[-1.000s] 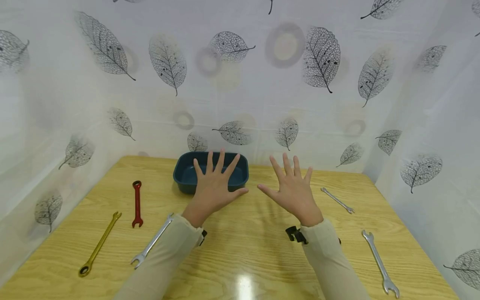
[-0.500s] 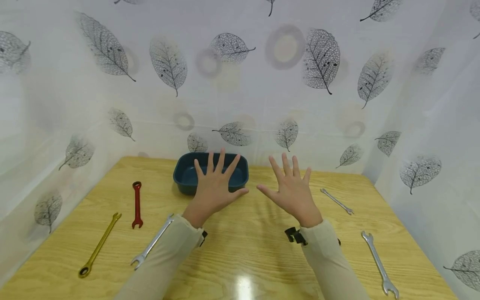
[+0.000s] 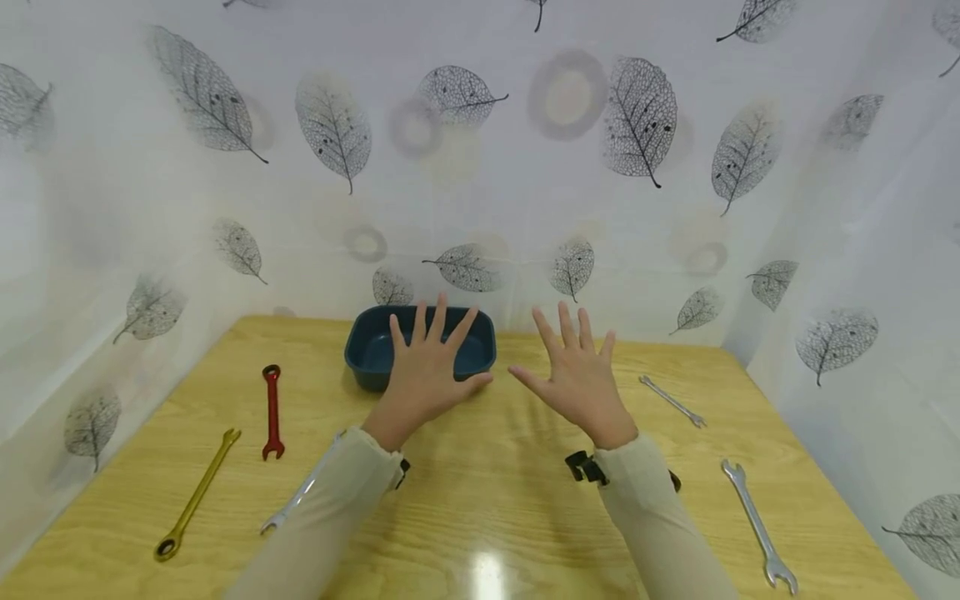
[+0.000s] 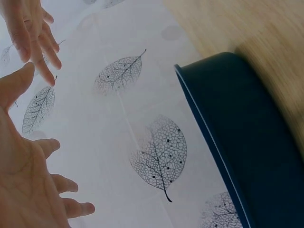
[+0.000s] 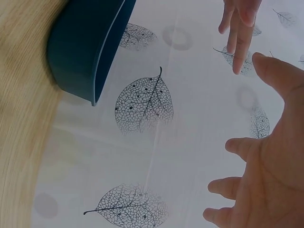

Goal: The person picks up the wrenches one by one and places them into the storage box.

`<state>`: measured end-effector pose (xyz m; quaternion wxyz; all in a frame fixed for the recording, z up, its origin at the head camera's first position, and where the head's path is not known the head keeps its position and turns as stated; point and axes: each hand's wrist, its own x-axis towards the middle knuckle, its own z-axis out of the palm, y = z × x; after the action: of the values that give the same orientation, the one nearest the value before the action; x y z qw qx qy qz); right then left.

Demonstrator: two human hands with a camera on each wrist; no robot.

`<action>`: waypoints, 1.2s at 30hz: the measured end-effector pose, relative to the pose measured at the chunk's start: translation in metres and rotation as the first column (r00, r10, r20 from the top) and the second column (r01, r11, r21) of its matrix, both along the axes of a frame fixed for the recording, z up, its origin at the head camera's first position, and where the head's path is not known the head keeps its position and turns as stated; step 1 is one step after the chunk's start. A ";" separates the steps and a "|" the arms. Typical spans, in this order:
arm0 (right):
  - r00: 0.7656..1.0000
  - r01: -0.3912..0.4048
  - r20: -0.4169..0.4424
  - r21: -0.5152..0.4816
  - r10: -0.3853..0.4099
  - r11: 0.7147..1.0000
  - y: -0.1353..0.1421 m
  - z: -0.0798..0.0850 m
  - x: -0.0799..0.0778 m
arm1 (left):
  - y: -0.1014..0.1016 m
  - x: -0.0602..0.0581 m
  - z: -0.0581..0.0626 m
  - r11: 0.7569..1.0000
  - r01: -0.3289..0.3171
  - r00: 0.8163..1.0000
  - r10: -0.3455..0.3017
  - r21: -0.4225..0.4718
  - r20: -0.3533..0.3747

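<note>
My left hand (image 3: 424, 375) is held up over the table with fingers spread, overlapping the dark teal bin (image 3: 360, 354) in the head view. To the right of the bin my right hand (image 3: 583, 383) is raised the same way, fingers fanned out and nothing in it. Both palms face away from the head camera. Left of the left arm lie a red wrench (image 3: 272, 412), a gold wrench (image 3: 197, 497) and a silver wrench (image 3: 303, 487), the last partly hidden by the sleeve. On the right lie a small silver wrench (image 3: 672, 402) and a larger silver wrench (image 3: 760, 527).
The bin stands at the back edge of the wooden table (image 3: 487, 492). A white curtain (image 3: 517, 192) printed with leaves encloses the back and both sides. Each wrist carries a dark strap mount, such as the right one (image 3: 587, 468).
Both hands keep their spread pose; the right hand has shifted slightly left and up. The view has drifted a little, and the left sleeve covers more of the silver wrench. Nothing was picked up.
</note>
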<state>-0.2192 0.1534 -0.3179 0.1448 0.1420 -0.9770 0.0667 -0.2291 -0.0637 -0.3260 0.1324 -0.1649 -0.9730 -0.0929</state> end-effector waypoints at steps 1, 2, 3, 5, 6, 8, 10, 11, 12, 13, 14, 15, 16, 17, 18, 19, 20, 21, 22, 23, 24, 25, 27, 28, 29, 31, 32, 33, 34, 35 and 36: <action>1.000 0.001 0.002 -0.001 -0.001 1.000 0.000 0.000 -0.001 | 0.000 -0.001 0.000 1.000 0.003 1.000 -0.003 0.001 -0.007; 1.000 0.002 0.004 0.001 -0.002 1.000 0.000 0.000 -0.001 | 0.000 -0.003 0.000 1.000 0.003 1.000 -0.003 -0.001 -0.014; 1.000 0.005 0.005 0.005 -0.005 1.000 0.001 0.001 -0.002 | 0.000 -0.004 0.000 1.000 0.004 1.000 -0.005 -0.002 -0.019; 1.000 0.011 0.011 0.009 -0.011 1.000 0.001 0.001 -0.003 | 0.000 -0.007 0.001 1.000 0.007 1.000 -0.007 -0.006 -0.019; 1.000 0.015 0.015 0.008 -0.015 1.000 0.001 0.001 -0.003 | 0.000 -0.009 0.001 1.000 0.010 1.000 -0.010 -0.009 -0.018; 1.000 0.020 0.019 0.011 -0.020 1.000 0.000 0.002 -0.004 | -0.002 -0.011 0.003 1.000 0.011 1.000 -0.011 -0.013 -0.018; 0.999 0.024 0.030 0.007 -0.025 1.000 -0.001 0.003 -0.006 | -0.004 -0.013 0.004 1.000 0.012 1.000 -0.012 -0.014 -0.016; 0.999 0.025 0.032 0.005 -0.025 1.000 -0.001 0.003 -0.006 | -0.005 -0.014 0.005 1.000 0.012 1.000 -0.012 -0.018 -0.019; 0.999 0.025 0.035 0.003 -0.025 1.000 -0.001 0.003 -0.007 | -0.007 -0.015 0.005 1.000 0.010 1.000 -0.011 -0.025 -0.025; 0.999 0.024 0.032 0.006 -0.024 1.000 -0.002 0.003 -0.008 | -0.008 -0.016 0.006 0.999 0.007 1.000 -0.008 -0.033 -0.029; 0.999 0.024 0.034 0.006 -0.024 1.000 -0.002 0.004 -0.009 | -0.010 -0.017 0.006 0.999 0.005 0.999 -0.006 -0.040 -0.035; 0.999 0.023 0.030 0.006 -0.023 1.000 -0.003 0.004 -0.010 | -0.011 -0.017 0.007 0.999 0.003 0.999 -0.005 -0.042 -0.037; 0.999 0.022 0.026 0.013 -0.022 1.000 -0.004 0.004 -0.011 | -0.013 -0.018 0.008 0.999 0.001 0.999 -0.003 -0.045 -0.042; 1.000 0.018 0.019 0.017 -0.019 1.000 -0.005 0.004 -0.013 | -0.015 -0.019 0.009 0.999 0.000 0.999 -0.002 -0.043 -0.048; 1.000 0.015 0.012 0.020 -0.015 1.000 -0.006 0.004 -0.014 | -0.016 -0.020 0.010 0.999 -0.003 0.999 0.001 -0.043 -0.052; 1.000 0.010 0.008 0.022 -0.011 1.000 -0.008 0.004 -0.016 | -0.018 -0.020 0.011 0.999 -0.008 0.999 0.005 -0.044 -0.050; 1.000 0.007 0.004 0.022 -0.007 1.000 -0.009 0.005 -0.017 | -0.020 -0.021 0.011 0.999 -0.009 0.999 0.007 -0.040 -0.051; 1.000 0.005 -0.001 0.024 -0.005 1.000 -0.011 0.005 -0.018 | -0.022 -0.022 0.012 0.999 -0.014 0.999 0.011 -0.041 -0.051; 1.000 0.003 -0.003 0.024 -0.003 1.000 -0.012 0.005 -0.020 | -0.024 -0.023 0.011 0.999 -0.018 0.998 0.015 -0.043 -0.054; 1.000 -0.001 -0.005 0.020 0.001 1.000 -0.014 0.005 -0.021 | -0.025 -0.025 0.011 0.999 -0.021 0.998 0.019 -0.044 -0.055; 1.000 -0.002 -0.004 0.018 0.003 1.000 -0.015 0.005 -0.022 | -0.027 -0.027 0.010 0.999 -0.025 0.998 0.023 -0.045 -0.058; 1.000 -0.003 -0.004 0.019 0.003 1.000 -0.017 0.005 -0.024 | -0.029 -0.028 0.009 0.999 -0.028 0.998 0.025 -0.045 -0.058; 1.000 -0.004 -0.007 0.021 0.004 1.000 -0.020 0.004 -0.028 | -0.032 -0.031 0.008 0.999 -0.030 0.998 0.027 -0.042 -0.061; 1.000 -0.006 -0.006 0.018 0.006 1.000 -0.021 0.005 -0.030 | -0.033 -0.032 0.008 0.999 -0.029 0.998 0.027 -0.037 -0.063; 1.000 -0.007 -0.008 0.021 0.007 1.000 -0.022 0.005 -0.031 | -0.034 -0.033 0.008 0.999 -0.029 0.998 0.027 -0.034 -0.063; 1.000 -0.009 -0.007 0.020 0.009 1.000 -0.025 0.005 -0.035 | -0.037 -0.035 0.007 0.999 -0.031 0.998 0.029 -0.033 -0.062; 1.000 -0.010 -0.007 0.023 0.010 1.000 -0.027 0.005 -0.037 | -0.038 -0.036 0.007 0.999 -0.031 0.997 0.029 -0.028 -0.065; 1.000 -0.012 -0.005 0.022 0.012 1.000 -0.028 0.006 -0.038 | -0.040 -0.038 0.006 0.999 -0.033 0.997 0.031 -0.026 -0.068; 1.000 -0.013 -0.001 0.020 0.013 1.000 -0.030 0.005 -0.040 | -0.042 -0.040 0.006 0.999 -0.033 0.997 0.032 -0.020 -0.073; 1.000 -0.015 -0.003 0.023 0.015 1.000 -0.031 0.005 -0.042 | -0.044 -0.042 0.005 0.999 -0.033 0.997 0.032 -0.014 -0.077; 1.000 -0.017 -0.001 0.025 0.017 1.000 -0.032 0.004 -0.044 | -0.046 -0.045 0.003 0.999 -0.034 0.996 0.033 -0.012 -0.081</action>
<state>-0.2635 0.1212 -0.3139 0.1431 0.1523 -0.9763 0.0557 -0.2738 -0.1094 -0.3228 0.1721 -0.1529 -0.9701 -0.0774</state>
